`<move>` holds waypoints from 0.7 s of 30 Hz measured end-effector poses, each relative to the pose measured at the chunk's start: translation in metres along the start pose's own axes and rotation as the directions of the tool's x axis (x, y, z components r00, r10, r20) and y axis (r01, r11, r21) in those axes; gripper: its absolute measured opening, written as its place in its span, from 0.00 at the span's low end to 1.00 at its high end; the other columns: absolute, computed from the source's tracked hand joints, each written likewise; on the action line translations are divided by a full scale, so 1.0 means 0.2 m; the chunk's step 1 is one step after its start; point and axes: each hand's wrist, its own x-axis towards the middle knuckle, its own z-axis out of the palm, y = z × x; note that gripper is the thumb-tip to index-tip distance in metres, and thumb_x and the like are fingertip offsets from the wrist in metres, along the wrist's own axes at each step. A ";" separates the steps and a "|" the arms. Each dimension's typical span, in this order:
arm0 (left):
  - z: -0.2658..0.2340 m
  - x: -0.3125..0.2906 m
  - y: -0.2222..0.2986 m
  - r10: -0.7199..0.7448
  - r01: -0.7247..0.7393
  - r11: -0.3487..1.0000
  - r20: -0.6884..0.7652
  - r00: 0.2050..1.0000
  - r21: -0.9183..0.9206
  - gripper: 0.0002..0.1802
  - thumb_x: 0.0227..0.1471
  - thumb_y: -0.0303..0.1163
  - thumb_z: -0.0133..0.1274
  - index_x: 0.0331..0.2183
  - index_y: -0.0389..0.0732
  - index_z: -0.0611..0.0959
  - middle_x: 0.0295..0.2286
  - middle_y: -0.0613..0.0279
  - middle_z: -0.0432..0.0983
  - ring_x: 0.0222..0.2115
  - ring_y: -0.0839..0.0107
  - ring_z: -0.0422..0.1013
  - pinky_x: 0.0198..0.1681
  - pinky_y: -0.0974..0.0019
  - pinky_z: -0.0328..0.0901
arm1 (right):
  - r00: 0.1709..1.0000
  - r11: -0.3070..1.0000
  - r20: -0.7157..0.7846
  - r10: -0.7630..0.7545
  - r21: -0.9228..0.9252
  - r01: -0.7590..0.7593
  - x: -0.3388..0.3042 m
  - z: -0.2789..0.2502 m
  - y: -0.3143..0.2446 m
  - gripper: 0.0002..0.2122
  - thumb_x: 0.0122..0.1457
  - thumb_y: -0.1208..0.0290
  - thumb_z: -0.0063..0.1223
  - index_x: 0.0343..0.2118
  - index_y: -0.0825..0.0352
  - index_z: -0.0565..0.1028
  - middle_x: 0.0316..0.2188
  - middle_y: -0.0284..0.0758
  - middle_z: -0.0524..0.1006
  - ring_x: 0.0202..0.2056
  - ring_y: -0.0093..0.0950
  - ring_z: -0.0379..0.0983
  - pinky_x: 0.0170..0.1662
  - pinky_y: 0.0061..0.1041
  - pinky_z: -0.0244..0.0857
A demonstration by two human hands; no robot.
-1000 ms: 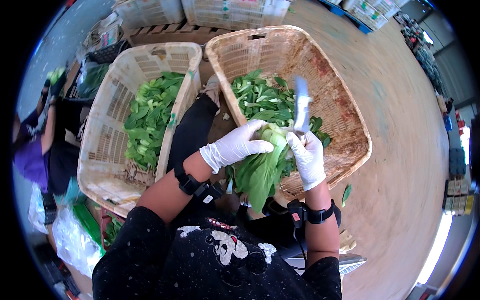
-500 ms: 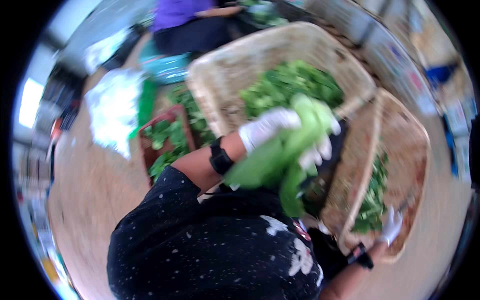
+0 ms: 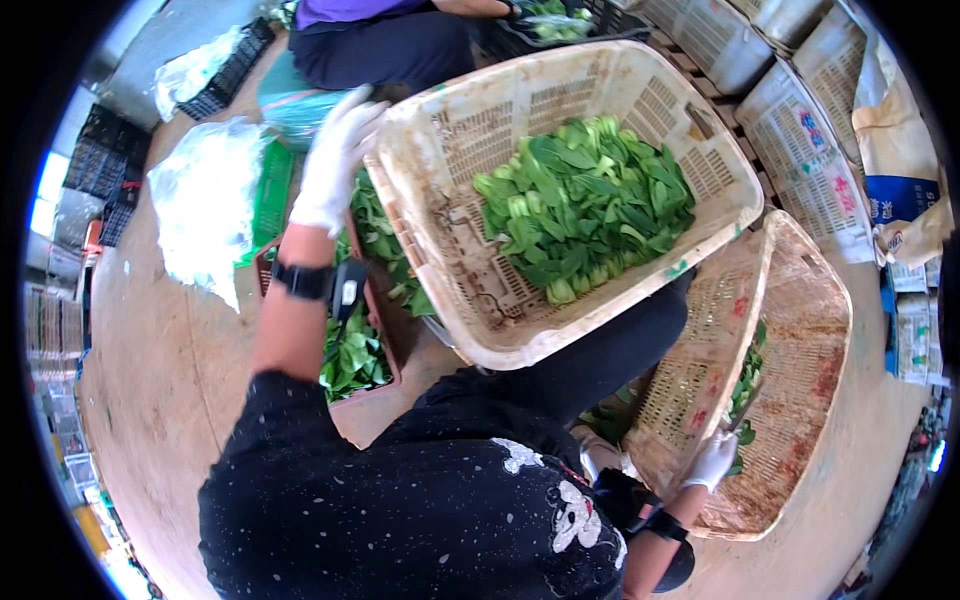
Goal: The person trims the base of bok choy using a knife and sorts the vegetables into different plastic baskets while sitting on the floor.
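Observation:
My left hand (image 3: 338, 165), in a white glove, is raised beside the left corner of a large dirty white plastic crate (image 3: 590, 318). Its fingers are extended and nothing shows in them; whether they touch the rim I cannot tell. Bundles of green bok choy (image 3: 590, 205) lie packed inside that crate. My gloved right hand (image 3: 712, 460) is at the lower right, closed around a knife (image 3: 745, 405) whose thin blade sticks up past the fingers. It is over a second brown-stained crate (image 3: 795, 430), where loose leafy greens (image 3: 745, 380) lie.
A reddish crate of leaves (image 3: 355, 360) stands left of my knees. Beyond it are a green crate (image 3: 268, 190) and clear plastic sheeting (image 3: 205, 200). A person in purple (image 3: 370, 45) sits ahead beside a black crate (image 3: 610, 22). White crates (image 3: 805, 150) line the right.
My left hand held bok choy across the middle; now it is off to the left without it. My right hand with the knife has shifted left. The big crate's contents show unobstructed.

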 end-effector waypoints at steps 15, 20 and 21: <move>0.68 0.26 -2.05 -0.816 0.938 0.299 -0.462 0.347 0.175 0.38 0.49 0.51 0.54 0.57 0.41 0.65 0.56 0.52 0.59 0.55 0.58 0.58 0.55 0.57 0.54 | 0.962 0.957 -0.005 0.273 0.101 -0.271 -0.16 -0.03 -0.47 0.11 0.61 0.73 0.44 0.43 0.74 0.70 0.34 0.37 0.73 0.35 0.27 0.65 0.43 0.27 0.60; 0.62 0.21 -1.97 -0.941 0.967 0.253 -0.237 0.243 -0.013 0.36 0.49 0.44 0.55 0.55 0.36 0.66 0.55 0.50 0.63 0.51 0.58 0.64 0.53 0.58 0.59 | 0.954 0.932 0.048 0.295 0.204 -0.299 -0.15 -0.03 -0.48 0.11 0.62 0.73 0.43 0.43 0.75 0.70 0.38 0.39 0.73 0.39 0.28 0.67 0.47 0.27 0.60; 0.61 0.20 -1.89 -0.959 0.942 0.282 -0.049 0.278 -0.181 0.30 0.48 0.40 0.57 0.50 0.37 0.71 0.47 0.51 0.72 0.40 0.56 0.72 0.45 0.56 0.66 | 0.960 0.939 0.051 0.277 0.197 -0.282 -0.14 -0.04 -0.50 0.11 0.62 0.73 0.43 0.44 0.75 0.70 0.38 0.39 0.73 0.40 0.28 0.67 0.47 0.27 0.60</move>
